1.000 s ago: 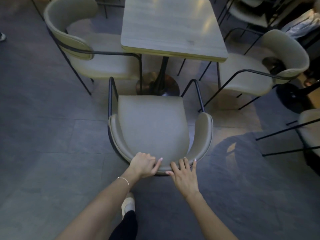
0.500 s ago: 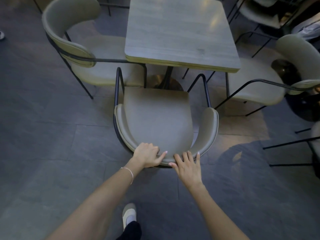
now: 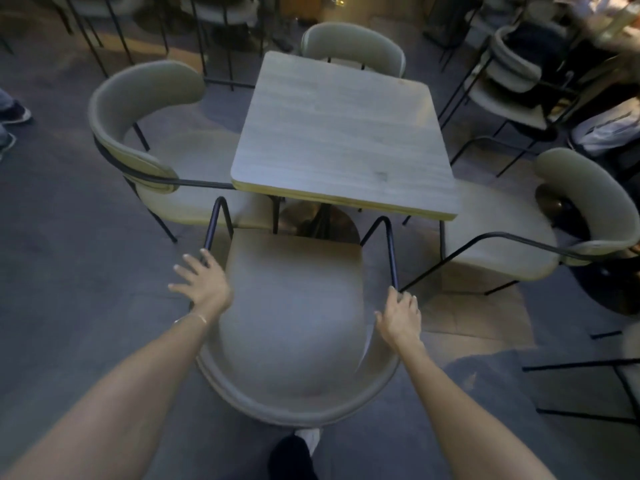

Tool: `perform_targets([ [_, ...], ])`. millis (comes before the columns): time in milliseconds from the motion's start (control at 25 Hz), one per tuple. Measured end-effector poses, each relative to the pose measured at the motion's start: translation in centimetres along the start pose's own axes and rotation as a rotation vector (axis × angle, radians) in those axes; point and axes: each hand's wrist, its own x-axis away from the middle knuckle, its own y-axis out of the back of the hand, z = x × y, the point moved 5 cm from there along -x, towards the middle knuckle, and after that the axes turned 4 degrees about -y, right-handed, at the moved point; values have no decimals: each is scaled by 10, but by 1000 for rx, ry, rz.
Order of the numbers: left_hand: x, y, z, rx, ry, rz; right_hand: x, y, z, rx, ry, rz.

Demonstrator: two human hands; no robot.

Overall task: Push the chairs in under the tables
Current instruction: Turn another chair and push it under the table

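The near chair (image 3: pixel 294 306), beige with black metal arm rails, stands in front of me facing the square wooden table (image 3: pixel 339 140). Its seat front lies just short of the table's near edge, and the tips of its arm rails reach that edge. My left hand (image 3: pixel 204 282) rests on the left arm rail with its fingers spread. My right hand (image 3: pixel 400 313) has its fingers curled on the right arm rail. The curved backrest is close below me, between my forearms.
A matching chair (image 3: pixel 194 178) stands at the table's left side, one (image 3: pixel 498 237) at its right and one (image 3: pixel 353 46) behind it. More chairs (image 3: pixel 512 74) and a white bag (image 3: pixel 606 129) crowd the back right. Someone's shoes (image 3: pixel 14 112) show at the left edge.
Both hands left the top of the backrest and went forward onto the two arm rails. The chair slid toward the table, and I have stepped in closer behind it.
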Motion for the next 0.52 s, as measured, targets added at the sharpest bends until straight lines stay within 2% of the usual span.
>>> perform_targets([
  [80, -19, -14, 5, 89, 93, 82, -34, -4, -7, -31, -57, 112],
  [160, -30, -23, 7, 59, 97, 104, -59, -15, -11, -52, -96, 209],
  [320, -46, -26, 3, -80, 57, 95, -87, -27, -13, -13, -162, 238],
  [520, -48, -24, -2, -175, 72, 115, -100, -28, -15, -102, -241, 304],
])
